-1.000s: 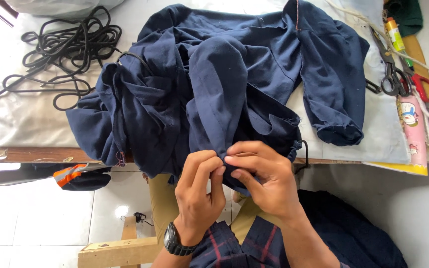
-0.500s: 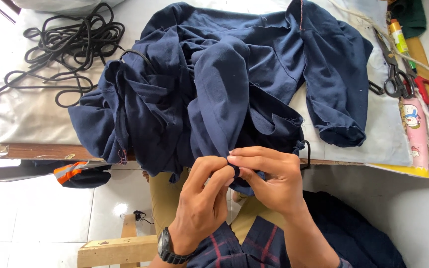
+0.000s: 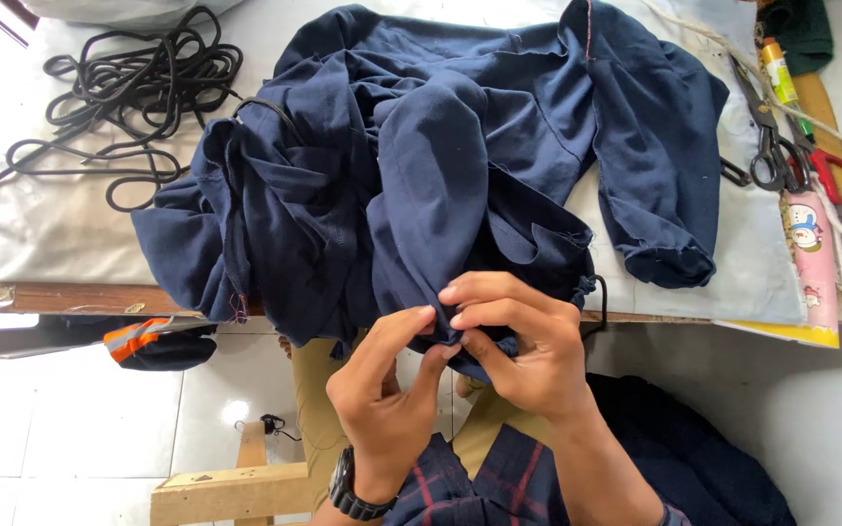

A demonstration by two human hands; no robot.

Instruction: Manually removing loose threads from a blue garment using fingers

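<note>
Both hands work at the near hem of a crumpled navy-blue cotton garment (image 3: 440, 185) that lies heaped across the pale cloth-covered worktable (image 3: 51, 224), its lower edge hanging over the table's front at six o'clock. The left hand (image 3: 387, 390), a black wristwatch (image 3: 353, 492) on its wrist, pinches a small fold of the fabric between thumb and forefinger; the right hand (image 3: 518, 341) closes its fingers over the same fold from the three o'clock side, fingertips meeting the left ones. Both are clenched on cloth, neither released.

The step in hand looks like close finger-work on the hem or a drawstring channel: a thin black cord (image 3: 596, 302) loops out of the fabric just at three o'clock of the right hand. Carrying on would call for a firm pinch on one side while the other side feeds or shifts the cloth a little at a time.

Against the earlier frames the hands sit slightly lower and closer together, and the garment has barely shifted.

At eleven o'clock lies a tangled coil of black rope (image 3: 119, 88); at two o'clock, dark metal scissors (image 3: 767, 146) beside red-handled shears (image 3: 830, 170).
</note>
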